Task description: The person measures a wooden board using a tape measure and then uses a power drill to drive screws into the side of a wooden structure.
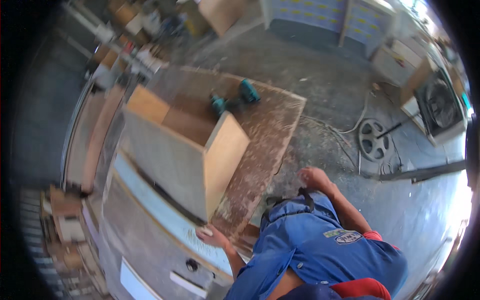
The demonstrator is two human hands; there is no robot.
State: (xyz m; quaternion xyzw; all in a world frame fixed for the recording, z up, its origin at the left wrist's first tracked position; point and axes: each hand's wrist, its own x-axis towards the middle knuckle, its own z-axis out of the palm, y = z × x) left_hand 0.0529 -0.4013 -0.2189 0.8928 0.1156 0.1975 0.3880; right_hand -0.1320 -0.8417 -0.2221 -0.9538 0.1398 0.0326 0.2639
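An open wooden box (167,165) with a grey front panel and pale wood ends sits on the worn brown tabletop (262,122). My left hand (212,236) is at its near lower corner, beside a long light-blue strip (165,202). Its fingers are curled around something small and whitish that I cannot make out. Off the table, my right hand (315,178) hovers by my waist, near a dark strap. Its fingers look curled in, slightly blurred, and whatever they may hold is hidden. Two teal power drills (248,91) (218,104) lie behind the box.
A spoked wheel (374,140) and loose cables (345,131) lie on the floor to the right, near a large black fan (440,97). White panels with yellow marks (320,17) stand at the back. Wood offcuts (67,227) are piled at far left.
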